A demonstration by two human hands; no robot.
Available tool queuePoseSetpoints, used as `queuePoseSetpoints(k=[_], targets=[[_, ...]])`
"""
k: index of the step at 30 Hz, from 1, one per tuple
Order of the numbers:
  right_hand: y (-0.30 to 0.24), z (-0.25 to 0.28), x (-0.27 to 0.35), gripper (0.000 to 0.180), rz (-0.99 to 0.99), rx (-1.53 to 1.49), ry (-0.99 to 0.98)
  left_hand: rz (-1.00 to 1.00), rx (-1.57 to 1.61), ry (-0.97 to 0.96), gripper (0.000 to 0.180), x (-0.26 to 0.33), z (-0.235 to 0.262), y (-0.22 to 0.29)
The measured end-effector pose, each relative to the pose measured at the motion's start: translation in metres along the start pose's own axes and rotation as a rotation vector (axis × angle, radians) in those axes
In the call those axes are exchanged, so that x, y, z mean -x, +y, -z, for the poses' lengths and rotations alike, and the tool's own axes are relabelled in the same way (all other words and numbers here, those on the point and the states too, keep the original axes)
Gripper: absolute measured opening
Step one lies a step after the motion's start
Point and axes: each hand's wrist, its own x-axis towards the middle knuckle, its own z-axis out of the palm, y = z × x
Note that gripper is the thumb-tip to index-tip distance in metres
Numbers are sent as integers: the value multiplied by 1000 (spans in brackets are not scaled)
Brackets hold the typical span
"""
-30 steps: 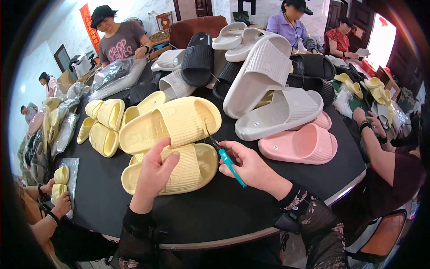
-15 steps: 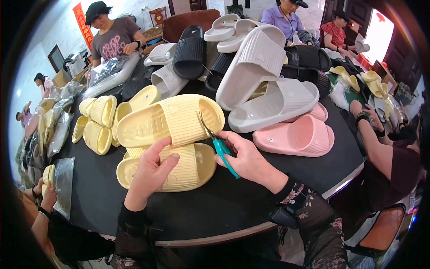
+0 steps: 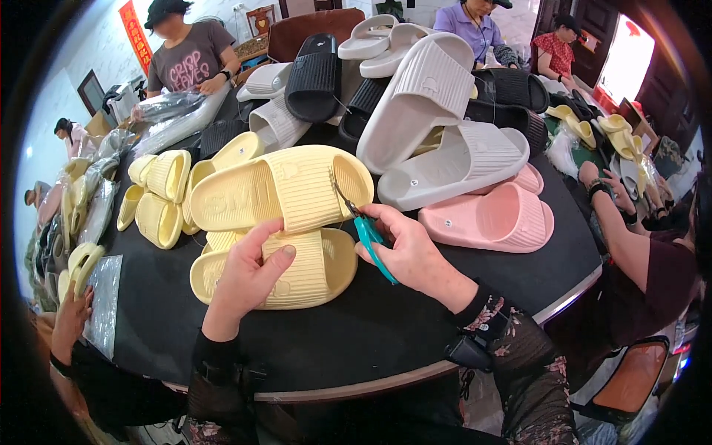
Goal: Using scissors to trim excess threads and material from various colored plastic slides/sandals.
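Inward from the near edge of the tabletop (image 3: 334, 352), the left hand (image 3: 248, 278) lies over the lower slipper (image 3: 339, 263), its index fingertip at the edge of the upper slipper (image 3: 289, 182), both yellow; its other fingers are hidden, so I cannot tell whether that grip is clenched or merely steadying. The right hand (image 3: 404, 248) grasps teal snips (image 3: 368, 237), blades (image 3: 345, 196) at the mouth of the upper slipper's strap (image 3: 308, 196). The step in hand looks like trimming there; another snip would call for a steady slipper and care with the strap. Whether the blades are parted, or on a thread, is too fine to make out. Pink slippers (image 3: 493, 222), toward the right edge, are partly covered by grey slippers (image 3: 452, 167). Toward the far edge, black slippers (image 3: 315, 85) overlap; beyond, the view cuts off a co-worker in purple (image 3: 471, 33).
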Motion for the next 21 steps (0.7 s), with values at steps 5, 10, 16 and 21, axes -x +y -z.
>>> queuePoseSetpoints(k=[5, 10, 16, 21], targets=[[0, 0, 0, 46, -29, -82, -7, -50, -55, 13, 37, -1, 0, 2], [-10, 6, 1, 48, -141, -194, -73, 42, 83, 9, 45, -2, 2, 0], [-9, 3, 2, 54, -111, -97, -199, 1, 268, 99, 57, -2, 5, 9], [-15, 2, 5, 45, -23, 15, -187, 16, 286, 132, 62, -2, 5, 4]])
